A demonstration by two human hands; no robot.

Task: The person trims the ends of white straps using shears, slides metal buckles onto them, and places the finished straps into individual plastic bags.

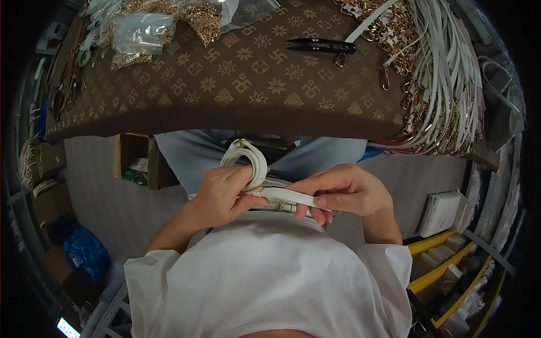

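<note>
A white strap (251,155) is coiled in loops at my left hand (222,194), whose fingers are wrapped round it. From the coil a flat length runs right to my right hand (349,191), which pinches it between thumb and fingers. Both hands are just above my lap, below the table's front edge. A small gold-coloured piece shows on the strap beside my left thumb. Just below the strap, at my waist, is a silver-coloured buckle (286,207) on a pale band.
The brown patterned table (242,84) bears black thread snips (321,46), plastic bags (143,34) with gold chains, and a large bundle of white straps (445,73) with gold clasps. A cardboard box (152,163) stands below. Yellow bins (431,245) are at the lower right.
</note>
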